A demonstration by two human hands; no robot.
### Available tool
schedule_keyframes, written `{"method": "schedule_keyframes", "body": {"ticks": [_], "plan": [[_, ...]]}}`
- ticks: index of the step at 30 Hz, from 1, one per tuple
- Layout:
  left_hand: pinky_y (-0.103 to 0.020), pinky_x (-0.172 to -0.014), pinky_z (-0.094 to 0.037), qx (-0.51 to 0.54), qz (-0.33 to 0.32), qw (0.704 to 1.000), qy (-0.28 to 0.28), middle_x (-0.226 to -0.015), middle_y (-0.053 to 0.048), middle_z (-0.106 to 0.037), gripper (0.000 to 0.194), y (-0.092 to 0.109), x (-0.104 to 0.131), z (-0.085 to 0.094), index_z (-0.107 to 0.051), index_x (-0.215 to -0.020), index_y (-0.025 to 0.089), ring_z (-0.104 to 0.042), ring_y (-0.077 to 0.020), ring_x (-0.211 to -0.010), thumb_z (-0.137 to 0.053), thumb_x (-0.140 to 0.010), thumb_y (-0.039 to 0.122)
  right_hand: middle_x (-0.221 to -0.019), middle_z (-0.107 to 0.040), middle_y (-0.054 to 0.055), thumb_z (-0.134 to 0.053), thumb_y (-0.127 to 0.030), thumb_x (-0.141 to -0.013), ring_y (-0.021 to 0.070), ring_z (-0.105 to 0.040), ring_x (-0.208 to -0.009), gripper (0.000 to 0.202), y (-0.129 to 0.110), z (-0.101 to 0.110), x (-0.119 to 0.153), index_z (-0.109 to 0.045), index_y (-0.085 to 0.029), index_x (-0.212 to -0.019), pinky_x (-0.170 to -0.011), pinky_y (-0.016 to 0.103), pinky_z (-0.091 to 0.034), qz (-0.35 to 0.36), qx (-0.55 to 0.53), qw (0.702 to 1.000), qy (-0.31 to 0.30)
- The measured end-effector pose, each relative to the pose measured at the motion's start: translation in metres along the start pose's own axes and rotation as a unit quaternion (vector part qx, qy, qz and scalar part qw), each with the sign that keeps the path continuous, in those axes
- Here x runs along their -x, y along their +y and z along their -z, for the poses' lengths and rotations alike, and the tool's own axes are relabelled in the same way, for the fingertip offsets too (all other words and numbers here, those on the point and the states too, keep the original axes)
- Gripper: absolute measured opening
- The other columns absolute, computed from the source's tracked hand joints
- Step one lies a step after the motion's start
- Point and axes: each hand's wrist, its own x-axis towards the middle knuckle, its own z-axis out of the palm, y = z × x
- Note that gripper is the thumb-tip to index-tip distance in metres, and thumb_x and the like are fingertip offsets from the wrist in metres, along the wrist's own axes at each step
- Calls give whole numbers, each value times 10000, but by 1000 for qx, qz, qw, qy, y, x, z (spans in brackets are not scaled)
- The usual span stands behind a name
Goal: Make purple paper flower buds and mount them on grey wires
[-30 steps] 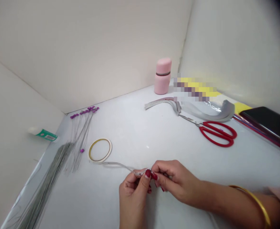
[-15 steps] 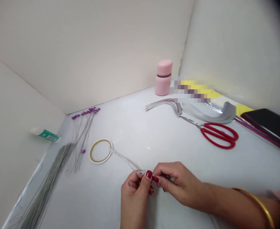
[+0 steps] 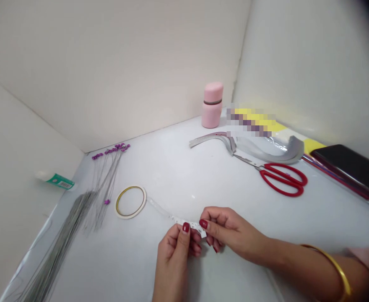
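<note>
A thin roll of tape (image 3: 118, 206) lies flat on the table, left of my hands. From its right side a narrow strip of tape (image 3: 159, 205), whitish and partly see-through, runs to my fingers. My left hand (image 3: 175, 247) pinches the strip between thumb and fingers. Just to the right, my right hand (image 3: 225, 230) is closed, its thumb and forefinger at the strip's free end. A small white tab hangs between the two hands. The fingertips hide part of the strip.
Red-handled scissors (image 3: 283, 179) lie at the right, near curved grey strips (image 3: 209, 137) and a black phone-like object (image 3: 354, 163). A pink flask (image 3: 212, 107) stands at the back. On the left are grey wires (image 3: 65, 235), purple-tipped stems (image 3: 118, 147) and a green-and-white tube (image 3: 60, 181).
My fingertips have moved slightly apart, and the strip's white end now shows between them. The strip looks flatter and less twisted. The whole view has shifted slightly.
</note>
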Motion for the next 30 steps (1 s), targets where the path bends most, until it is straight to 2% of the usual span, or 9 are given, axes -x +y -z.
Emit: {"method": "schedule_keyframes", "body": {"ticks": [4, 8, 11, 13, 16, 19, 23, 26, 30], "plan": [[-210, -561, -441, 1, -54, 998, 23, -642, -8, -618, 176, -8, 1, -3, -615, -735, 168, -558, -126, -586, -705, -667, 302, -534, -523, -36, -544, -472, -792, 61, -443, -435, 341, 0, 0, -1, -505, -146, -702, -439, 183, -301, -3, -43, 999, 12], [-229, -546, -456, -121, -134, 981, 70, -622, -6, -622, 91, -9, 4, -5, -601, -686, 196, -592, -154, -575, -683, -672, 233, -530, -521, -40, -554, -487, -779, 58, -440, -434, 358, -2, 0, -1, -517, -139, -699, -447, 184, -314, -4, -49, 999, 7], [-218, -564, -452, -240, -272, 926, 107, -615, 0, -636, 93, -5, 7, -3, -629, -684, 226, -595, -148, -565, -665, -682, 141, -518, -507, -48, -558, -485, -779, 54, -434, -429, 356, -2, -1, 0, -516, -140, -700, -439, 178, -301, -12, -43, 999, 3], [-221, -604, -454, -300, -362, 877, 97, -663, -18, -667, 156, -3, 8, 0, -672, -724, 243, -606, -155, -604, -637, -701, 93, -509, -499, -51, -558, -495, -774, 54, -428, -423, 362, -2, -1, 0, -515, -143, -701, -433, 177, -298, -18, -37, 999, 1], [-231, -638, -457, -349, -414, 837, 83, -708, -44, -687, 208, -3, 8, 3, -705, -758, 249, -613, -168, -639, -612, -719, 67, -514, -499, -48, -560, -503, -765, 57, -428, -427, 368, -2, -1, 0, -517, -145, -692, -435, 181, -305, -17, -29, 999, 1], [-226, -629, -443, -346, -399, 846, 70, -676, -30, -683, 229, -2, 7, 4, -694, -760, 250, -605, -163, -622, -585, -731, 50, -525, -502, -44, -564, -487, -768, 59, -431, -438, 357, -3, -1, 0, -528, -140, -691, -442, 184, -311, -12, -17, 1000, 3], [-217, -586, -428, -297, -344, 890, 36, -671, -22, -666, 229, 0, 6, 1, -694, -784, 245, -590, -150, -602, -535, -776, 81, -538, -500, -41, -564, -460, -777, 65, -431, -446, 331, -2, -1, 1, -539, -140, -698, -444, 191, -314, -3, -2, 1000, 8], [-222, -578, -440, -242, -261, 934, 29, -672, -31, -662, 146, -1, 6, 1, -682, -750, 216, -590, -153, -597, -555, -785, 156, -553, -502, -38, -572, -437, -779, 69, -435, -460, 308, 0, -1, 1, -538, -143, -693, -461, 196, -331, 7, 1, 1000, 8], [-232, -567, -459, -136, -138, 979, 56, -642, -36, -655, 95, -6, 4, 0, -640, -707, 177, -591, -162, -593, -648, -724, 270, -570, -509, -30, -547, -475, -785, 67, -429, -455, 342, 0, -1, 1, -528, -145, -698, -449, 195, -314, -6, 7, 1000, -2]]}}
